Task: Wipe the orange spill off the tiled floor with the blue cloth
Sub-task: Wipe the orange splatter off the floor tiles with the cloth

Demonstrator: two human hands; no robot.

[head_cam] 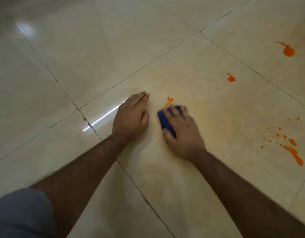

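Right-hand grip: the small, folded dark-blue cloth (166, 120) is pressed to the floor under the right hand (181, 133), fingers spread over its top and the thumb curled against its near edge; the hand is blurred, so the exact finger positions cannot be told.
Cloth position: it is lying on the glossy cream tiled floor (191, 169), its far corner touching the thin orange streak (169, 101).
Left-hand grip: nothing is held; the left hand (132, 115) is laid flat on the tile just beside the cloth, fingers straight and together, apparently as a prop.
Spill remaining: an orange drop (231, 78), a larger orange blot (288, 51) and a scatter of orange splashes (291, 148) are left well apart to the right.
Risk, smearing: a faint yellowish haze is seen on the tile around the hands; more liquid may be spread thin rather than lifted if the cloth is saturated.
Risk, coverage: the far patches could be missed, since they lie beyond the present reach.
Risk, slipping: the propping palm could slide on wet, polished tile.
Risk, grout: colour may be pushed into the dark grout lines (251, 69).
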